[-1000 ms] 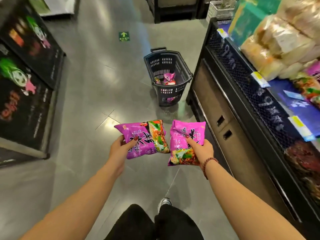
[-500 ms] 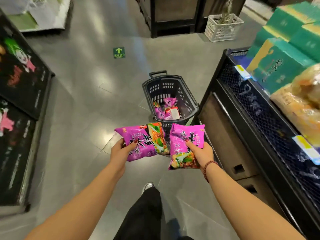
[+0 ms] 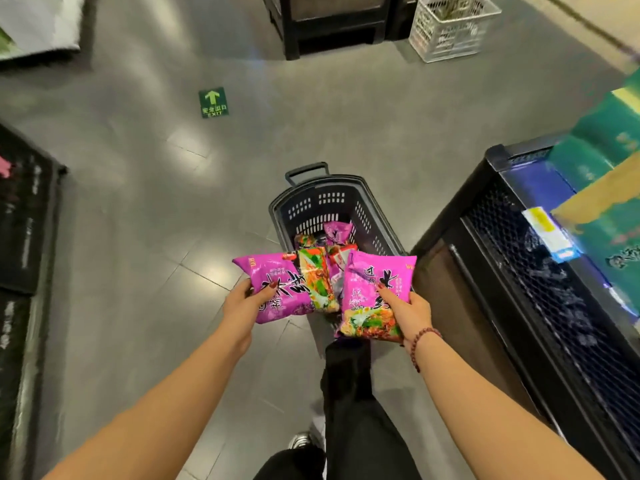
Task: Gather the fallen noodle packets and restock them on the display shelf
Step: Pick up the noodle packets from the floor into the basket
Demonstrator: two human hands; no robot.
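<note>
My left hand (image 3: 242, 306) grips a purple noodle packet (image 3: 277, 284) by its near edge, thumb on top. A second purple noodle packet (image 3: 374, 292) is held upright in my right hand (image 3: 410, 315), which wears a bead bracelet. Both packets hover over the near end of a dark plastic shopping basket (image 3: 332, 206) standing on the floor. Inside the basket lie more noodle packets (image 3: 334, 233), partly hidden behind the two I hold. The black display shelf (image 3: 512, 271) with mesh front runs along the right.
Green boxes (image 3: 595, 157) and a price tag (image 3: 547, 230) sit on the shelf. A white crate (image 3: 450, 29) and a dark stand (image 3: 329, 26) are at the far end. A black display (image 3: 24, 230) lines the left. A green exit sticker (image 3: 213, 102) marks the grey floor.
I have walked forward: the basket has come from well ahead to just beneath the two packets. Both hands keep their grip on the packets.
</note>
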